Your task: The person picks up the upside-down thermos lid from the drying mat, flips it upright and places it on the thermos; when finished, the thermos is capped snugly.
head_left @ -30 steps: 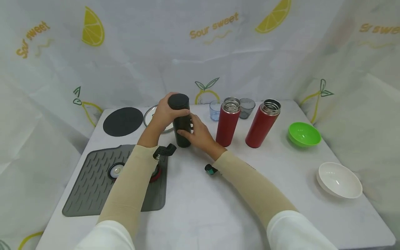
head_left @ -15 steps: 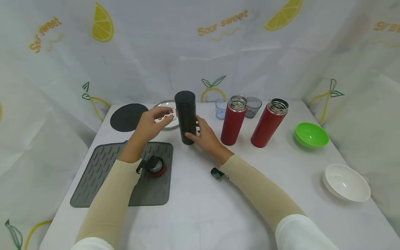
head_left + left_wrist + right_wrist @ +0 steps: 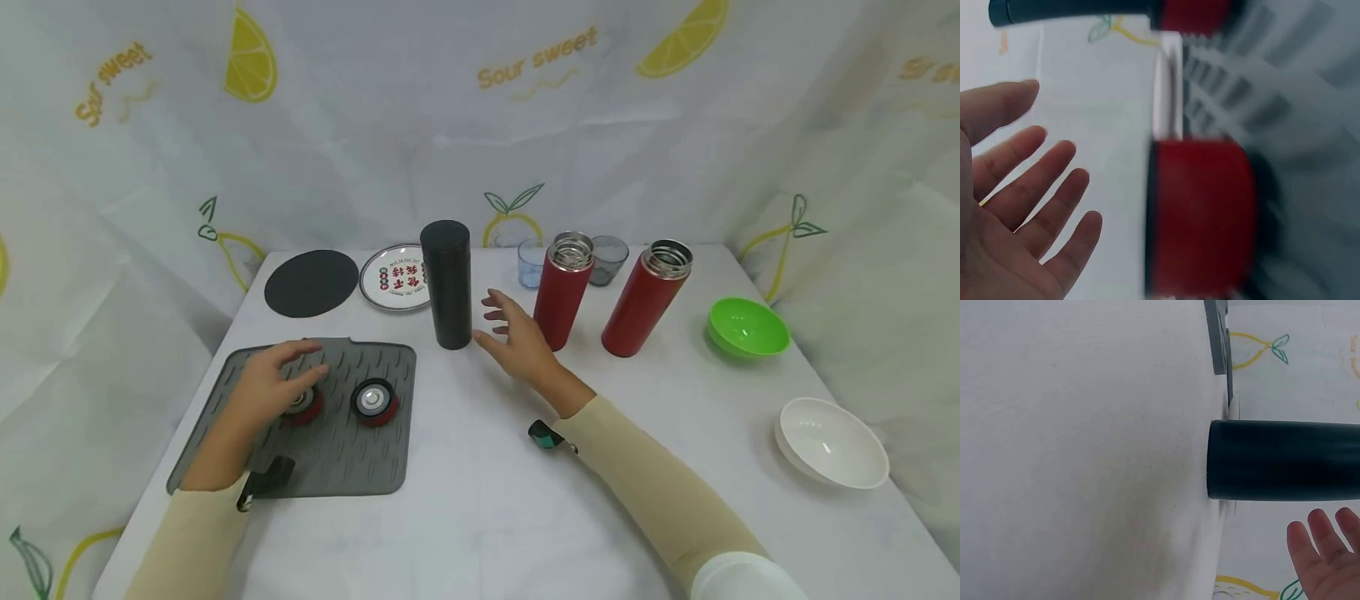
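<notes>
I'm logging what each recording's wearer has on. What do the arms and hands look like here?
Both hands, left hand and right hand, are bare. Snug beige sleeves run from wrists to upper arms, over white cuffs. Small black wrist cameras sit at each wrist; the right has a teal part.

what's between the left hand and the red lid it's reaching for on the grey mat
Nothing visible. The left hand is open right over the nearer red lid on the grey mat; the second red lid sits off to the side, apart.
</notes>
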Motion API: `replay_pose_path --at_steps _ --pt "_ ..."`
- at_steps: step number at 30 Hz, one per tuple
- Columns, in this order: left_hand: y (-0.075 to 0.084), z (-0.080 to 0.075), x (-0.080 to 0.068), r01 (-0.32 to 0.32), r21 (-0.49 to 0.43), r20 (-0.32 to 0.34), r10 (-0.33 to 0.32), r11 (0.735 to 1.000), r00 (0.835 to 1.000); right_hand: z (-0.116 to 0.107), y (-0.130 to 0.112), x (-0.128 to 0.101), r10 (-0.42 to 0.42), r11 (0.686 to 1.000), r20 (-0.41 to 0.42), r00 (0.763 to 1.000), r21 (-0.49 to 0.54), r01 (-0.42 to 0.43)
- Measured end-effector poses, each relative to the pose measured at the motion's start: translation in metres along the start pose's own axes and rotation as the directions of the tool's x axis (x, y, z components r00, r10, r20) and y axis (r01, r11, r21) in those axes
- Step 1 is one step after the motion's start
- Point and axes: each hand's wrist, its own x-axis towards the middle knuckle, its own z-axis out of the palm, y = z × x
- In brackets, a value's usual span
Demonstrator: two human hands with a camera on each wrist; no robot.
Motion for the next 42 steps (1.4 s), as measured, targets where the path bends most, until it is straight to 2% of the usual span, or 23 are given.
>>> replay_pose_path --at_steps 2,5,7,9,13,18,22,27,31,36,42 --pt "-0.008 -0.004 -0.012 0.053 0.01 0.035 -0.053 0.999 0.998 -0.001 0.0 -0.003 -0.014 1.0 0.006 1.0 0.011 0.014" --pt "-0.021 -0.007 -0.027 0.124 0.018 0.148 -0.125 0.992 0.981 -0.001 0.003 -0.009 -0.005 1.0 0.011 1.0 0.026 0.005" --pt "-0.029 -0.006 -0.033 0.139 0.049 0.215 -0.146 0.989 0.966 -0.002 0.006 -0.012 0.01 0.999 0.01 1.0 0.035 -0.01" --pt "-0.036 -0.004 -0.037 0.14 0.07 0.246 -0.153 0.988 0.957 -0.003 0.01 -0.014 0.017 0.999 0.003 1.0 0.041 -0.017" --pt "-0.041 -0.002 -0.039 0.135 0.122 0.232 -0.16 0.983 0.959 -0.008 0.015 -0.015 0.008 0.998 -0.014 1.0 0.057 -0.007" --pt "-0.044 -0.002 -0.039 0.133 0.139 0.222 -0.162 0.981 0.962 -0.016 0.02 -0.019 0.041 0.998 -0.025 0.999 0.058 -0.039" --pt "-0.041 0.0 -0.033 0.101 0.123 0.176 -0.122 0.987 0.977 -0.022 0.02 -0.023 0.042 0.997 -0.023 0.999 0.069 -0.04" --pt "-0.024 0.001 -0.016 0.028 0.105 0.096 -0.039 0.994 0.995 -0.027 0.02 -0.028 0.013 0.997 -0.024 1.0 0.081 -0.011" --pt "-0.005 0.01 0.001 -0.065 0.058 0.084 0.06 0.996 0.995 -0.029 0.019 -0.033 0.007 0.997 -0.017 1.0 0.076 -0.006" --pt "0.028 0.029 0.023 -0.195 -0.024 0.09 0.196 0.981 0.976 -0.029 0.018 -0.039 0.022 0.996 0.021 1.0 0.084 -0.024" --pt "0.074 0.055 0.048 -0.313 -0.069 0.109 0.319 0.947 0.942 -0.031 0.013 -0.043 0.099 0.986 0.067 0.993 0.13 -0.107"
